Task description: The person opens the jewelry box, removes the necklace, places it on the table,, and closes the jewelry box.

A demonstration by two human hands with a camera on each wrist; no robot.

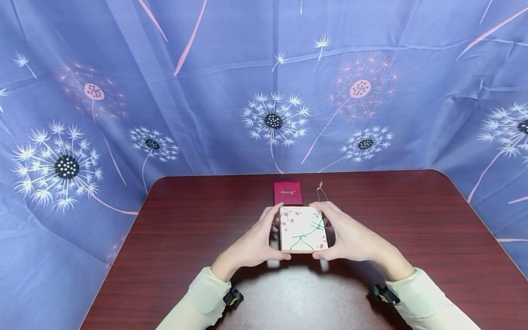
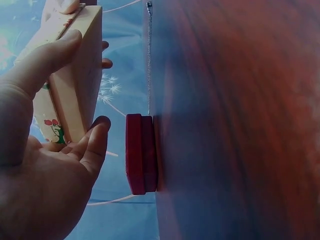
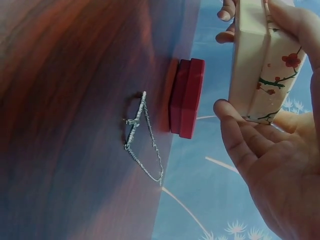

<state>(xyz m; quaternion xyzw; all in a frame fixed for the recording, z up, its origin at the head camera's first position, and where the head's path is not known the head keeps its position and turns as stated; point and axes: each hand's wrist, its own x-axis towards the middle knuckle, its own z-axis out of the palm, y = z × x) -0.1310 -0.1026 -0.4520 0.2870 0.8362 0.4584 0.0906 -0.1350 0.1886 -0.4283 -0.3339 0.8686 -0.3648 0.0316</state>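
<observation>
From the head view, I see the flowered box (image 1: 304,229) held level-looking between two hands, its pattern facing up. The left hand (image 1: 257,239) grips it at 9 o'clock, the right hand (image 1: 350,234) at 3, thumbs along the near edge and fingers round the sides. Beyond it, towards 11 o'clock, a red box (image 1: 288,195) sits on the dark table (image 1: 198,215). Both hands bear the load evenly, which I'd call the right way to manage something this square.

In the left wrist view, the box is plainly up off the tabletop, and that thumb reaches across the seam onto the plain base. The red box lies between 4 and 5 o'clock from it in this frame, with a silver chain (image 2: 149,60) running off at 12 from the red one.

In the right wrist view, the right thumb seems to press the lid (image 3: 281,65) just beside the seam. Should the lid be wanted off, I'd have one hand take the base alone and the other lift straight, lest it jam. The chain lies at 8 o'clock from the box here; I'd set nothing down on it.
</observation>
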